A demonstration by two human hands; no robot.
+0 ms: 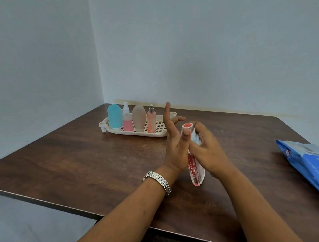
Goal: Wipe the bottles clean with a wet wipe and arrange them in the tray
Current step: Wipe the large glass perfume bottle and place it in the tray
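We see a dark wood-grain table (pixel 80 156) with a dull sheen, a cream matt plastic tray (pixel 136 133), a polished metal watch (pixel 158 179), a glossy blue plastic-film wipes pack (pixel 313 169), a smooth glossy tube (pixel 195 172) and a soft white wipe (pixel 195 138).

Blue wipes pack (pixel 313 169): "mee" legible; other print unreadable.

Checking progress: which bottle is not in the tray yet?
The red-and-white tube, held between left hand and right hand; the other four bottles stand in the tray.
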